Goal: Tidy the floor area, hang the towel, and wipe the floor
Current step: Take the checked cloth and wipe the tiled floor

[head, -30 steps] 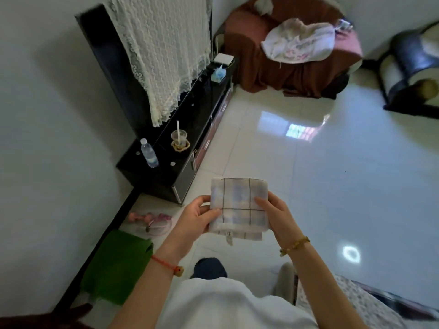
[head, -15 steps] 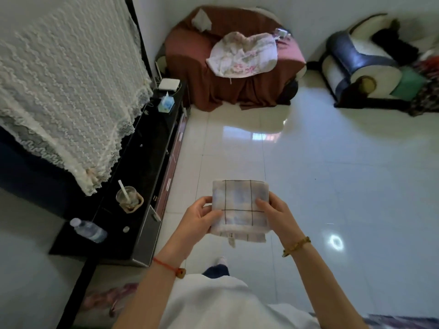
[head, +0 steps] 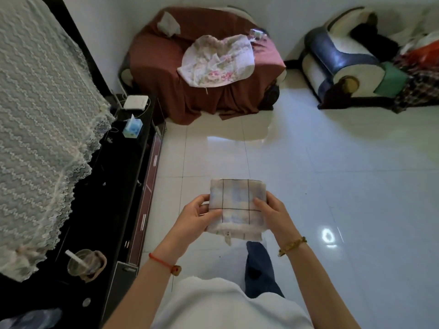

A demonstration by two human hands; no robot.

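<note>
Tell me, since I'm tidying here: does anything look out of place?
A crumpled floral cloth lies loosely across the brown-covered armchair. Both hands, left and right, hold a folded checked towel, not yet hung.

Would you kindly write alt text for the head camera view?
Both hands, left hand and right hand, hold a folded checked towel above a glossy white tiled floor. A black TV cabinet stands on the left; a brown-covered armchair sits ahead.
</note>
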